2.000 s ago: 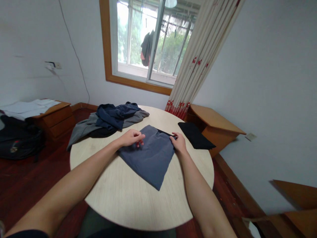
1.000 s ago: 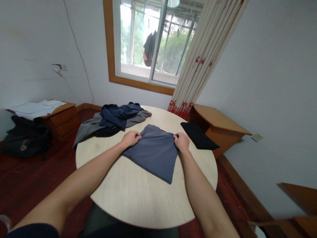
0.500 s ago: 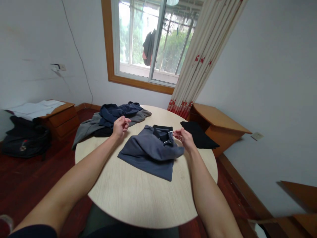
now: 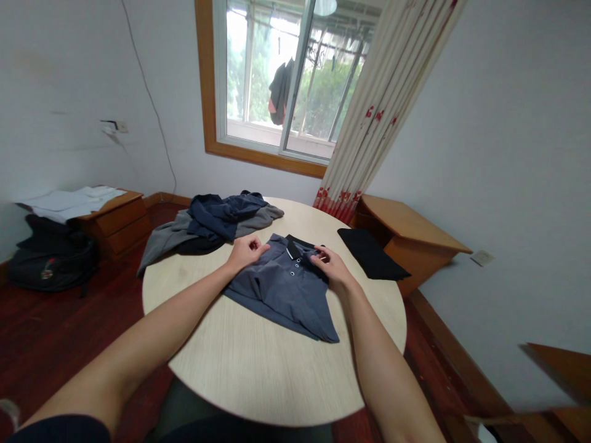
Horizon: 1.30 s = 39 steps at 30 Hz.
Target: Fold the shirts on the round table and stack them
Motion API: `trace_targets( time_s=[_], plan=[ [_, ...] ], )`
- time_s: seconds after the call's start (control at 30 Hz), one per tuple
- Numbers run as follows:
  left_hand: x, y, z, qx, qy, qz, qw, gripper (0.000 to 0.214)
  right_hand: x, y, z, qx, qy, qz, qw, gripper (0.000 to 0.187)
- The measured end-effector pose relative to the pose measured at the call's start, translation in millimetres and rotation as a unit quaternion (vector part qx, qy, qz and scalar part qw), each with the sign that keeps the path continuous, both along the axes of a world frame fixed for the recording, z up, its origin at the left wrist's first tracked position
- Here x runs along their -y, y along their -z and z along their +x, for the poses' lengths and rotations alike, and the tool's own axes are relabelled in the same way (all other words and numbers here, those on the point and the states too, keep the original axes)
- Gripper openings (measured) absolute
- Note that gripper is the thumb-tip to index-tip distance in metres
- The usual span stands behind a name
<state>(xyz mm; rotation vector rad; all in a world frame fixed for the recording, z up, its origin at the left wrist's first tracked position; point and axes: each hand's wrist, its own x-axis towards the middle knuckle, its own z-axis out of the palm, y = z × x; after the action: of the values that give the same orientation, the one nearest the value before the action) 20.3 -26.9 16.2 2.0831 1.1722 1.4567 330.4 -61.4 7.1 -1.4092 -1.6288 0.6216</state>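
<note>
A folded grey-blue polo shirt (image 4: 286, 292) lies on the round table (image 4: 258, 375), its front with buttons facing up. Its dark collar (image 4: 293, 249) has white edging and points toward the window. My left hand (image 4: 246, 253) is at the shirt's left shoulder edge, fingers curled and thumb against the fabric. On the opposite side my right hand (image 4: 331, 266) pinches the shirt beside the collar, with thumb and forefinger close together. The exact grip of the left fingertips is partly hidden.
Rumpled navy and grey clothes (image 4: 217, 215) lie at the table's far left. A folded black garment (image 4: 373, 253) rests at the right edge, by a wooden cabinet (image 4: 410, 224). A window (image 4: 277, 92) and a curtain (image 4: 369, 117) are behind.
The shirt's upper part has been laid down toward me, so its buttoned front now shows. My left hand moved right onto the shirt; my right hand moved slightly left and down.
</note>
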Motion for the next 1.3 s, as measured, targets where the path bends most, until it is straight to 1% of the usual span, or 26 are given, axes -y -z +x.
trace_targets(
  time_s=[0.07, 0.1, 0.13, 0.23, 0.27, 0.3, 0.37, 0.43, 0.47, 0.57, 0.67, 0.77, 0.83, 0.93, 1.03, 1.1, 1.2, 1.23, 1.3],
  plan=[
    [-1, 3.4, -1, -0.059, 0.0, 0.017, 0.998, 0.038, 1, -0.3, -1, 0.01, -0.007, -0.008, 1.0, 0.07],
    [-2, 5.6, -1, -0.092, 0.009, 0.028, 0.995, 0.037, 2, -0.5, -1, 0.016, -0.014, -0.012, 1.0, 0.071],
    [-3, 7.9, -1, -0.126, 0.023, 0.035, 0.991, 0.041, 2, -0.8, -2, 0.023, -0.021, -0.015, 0.999, 0.071],
    [-6, 13.9, 2, -0.197, 0.066, 0.021, 0.978, 0.07, 3, -2.1, -2, 0.039, -0.045, -0.015, 0.998, 0.071],
    [-6, 14.8, 3, -0.202, 0.077, 0.014, 0.976, 0.073, 4, -2.5, -3, 0.041, -0.051, -0.014, 0.998, 0.071],
    [-5, 14.9, 4, -0.194, 0.085, 0.013, 0.977, 0.07, 4, -2.9, -3, 0.043, -0.054, -0.013, 0.998, 0.07],
    [-2, 13.4, 6, -0.155, 0.091, 0.031, 0.983, 0.052, 4, -3.5, -5, 0.043, -0.056, -0.013, 0.997, 0.069],
    [2, 10.7, 6, -0.121, 0.084, 0.056, 0.988, 0.033, 5, -3.6, -5, 0.041, -0.056, -0.014, 0.997, 0.067],
    [3, 9.6, 6, -0.115, 0.078, 0.062, 0.988, 0.027, 4, -3.4, -5, 0.039, -0.056, -0.014, 0.998, 0.067],
    [3, 9.5, 5, -0.142, 0.073, 0.055, 0.986, 0.022, 3, -1.9, -4, 0.034, -0.058, -0.01, 0.998, 0.064],
    [-3, 13.8, 5, -0.189, 0.095, 0.029, 0.977, 0.018, 0, 0.5, -2, 0.03, -0.061, -0.009, 0.998, 0.064],
    [-10, 19.6, 6, -0.229, 0.115, -0.01, 0.967, 0.023, -2, 1.7, -2, 0.019, -0.062, -0.014, 0.998, 0.063],
    [-12, 22.6, 6, -0.248, 0.091, -0.035, 0.964, 0.03, -3, 1.5, -3, 0.015, -0.065, -0.018, 0.998, 0.059],
    [-12, 24.1, 6, -0.275, 0.031, -0.054, 0.959, 0.036, -2, 0.1, -5, 0.019, -0.077, -0.018, 0.997, 0.051],
    [-10, 22.7, 6, -0.288, -0.007, -0.051, 0.956, 0.031, -1, -1.2, -5, 0.02, -0.091, -0.017, 0.995, 0.042],
    [-9, 20.9, 6, -0.284, -0.021, -0.054, 0.957, 0.025, 0, -2.7, -4, 0.025, -0.084, -0.015, 0.996, 0.036],
    [-8, 15.4, 2, -0.27, -0.036, -0.058, 0.96, 0.017, 1, -7.8, 3, 0.052, -0.044, 0.008, 0.998, 0.022],
    [-9, 12.4, -1, -0.257, -0.048, -0.054, 0.964, 0.015, 1, -10.3, 6, 0.061, -0.022, 0.027, 0.998, 0.018],
    [-10, 4.7, -9, -0.203, -0.086, -0.036, 0.975, 0.014, 2, -15.8, 14, 0.067, 0.037, 0.087, 0.993, 0.013]
  ],
)
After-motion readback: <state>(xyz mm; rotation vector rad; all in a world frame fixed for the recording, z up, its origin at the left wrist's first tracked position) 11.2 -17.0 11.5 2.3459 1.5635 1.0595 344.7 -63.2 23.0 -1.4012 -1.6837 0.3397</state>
